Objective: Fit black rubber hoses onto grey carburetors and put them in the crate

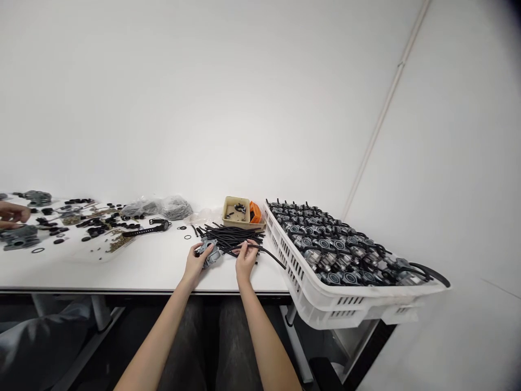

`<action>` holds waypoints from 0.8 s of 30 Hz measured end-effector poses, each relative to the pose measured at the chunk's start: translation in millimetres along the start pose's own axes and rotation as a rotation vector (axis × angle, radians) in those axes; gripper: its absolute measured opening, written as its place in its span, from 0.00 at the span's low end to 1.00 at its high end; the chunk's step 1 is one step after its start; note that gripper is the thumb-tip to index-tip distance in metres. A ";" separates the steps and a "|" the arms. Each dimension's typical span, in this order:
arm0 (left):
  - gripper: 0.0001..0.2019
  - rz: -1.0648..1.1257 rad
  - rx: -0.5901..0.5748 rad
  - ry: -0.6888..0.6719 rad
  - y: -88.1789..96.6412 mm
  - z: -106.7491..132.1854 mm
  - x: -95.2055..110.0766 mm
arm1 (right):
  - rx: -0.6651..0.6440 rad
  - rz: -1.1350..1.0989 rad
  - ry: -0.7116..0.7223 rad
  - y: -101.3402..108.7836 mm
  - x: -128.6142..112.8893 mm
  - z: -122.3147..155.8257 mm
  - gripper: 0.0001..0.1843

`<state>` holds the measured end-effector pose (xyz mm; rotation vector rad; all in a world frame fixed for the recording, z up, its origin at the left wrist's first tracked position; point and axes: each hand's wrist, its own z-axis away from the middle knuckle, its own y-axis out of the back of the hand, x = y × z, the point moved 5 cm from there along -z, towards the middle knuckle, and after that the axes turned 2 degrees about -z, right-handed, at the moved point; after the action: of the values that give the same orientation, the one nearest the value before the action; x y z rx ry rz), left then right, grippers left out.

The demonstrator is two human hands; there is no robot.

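Observation:
My left hand point(197, 262) is closed around a grey metal carburetor point(212, 254) just above the table's front part. Close by on the right, my right hand point(246, 262) pinches a black rubber hose point(266, 251), whose free end curves down toward the white crate. The hose's other end reaches toward the carburetor; whether it touches is too small to tell. Behind both hands lies a pile of black hoses point(232, 234) on the white table.
A white crate point(309, 296) full of carburetors with hoses stands at the right, overhanging the table edge. Behind the hoses sits a beige tray point(237, 221) beside an orange container point(255, 212). Leftward are a black watch point(148, 228), plastic bags point(176, 208), small parts and a co-worker's hand point(13, 213).

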<state>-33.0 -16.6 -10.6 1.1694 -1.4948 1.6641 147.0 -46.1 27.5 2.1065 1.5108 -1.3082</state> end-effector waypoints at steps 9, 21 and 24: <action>0.22 -0.302 0.140 -0.185 3.9 7.2 16.3 | 0.000 -0.010 -0.021 2.6 -4.7 6.4 0.16; 0.20 -0.441 0.125 -0.193 -0.7 10.7 18.5 | -0.522 0.090 -0.133 -28.4 18.2 15.2 0.13; 0.18 -0.368 0.146 -0.195 0.7 10.3 18.1 | -0.535 0.109 -0.120 -30.0 19.2 15.3 0.10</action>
<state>-39.2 -28.9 5.0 1.6166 -1.1901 1.4575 114.8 -30.4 12.8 1.7078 1.4671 -0.8506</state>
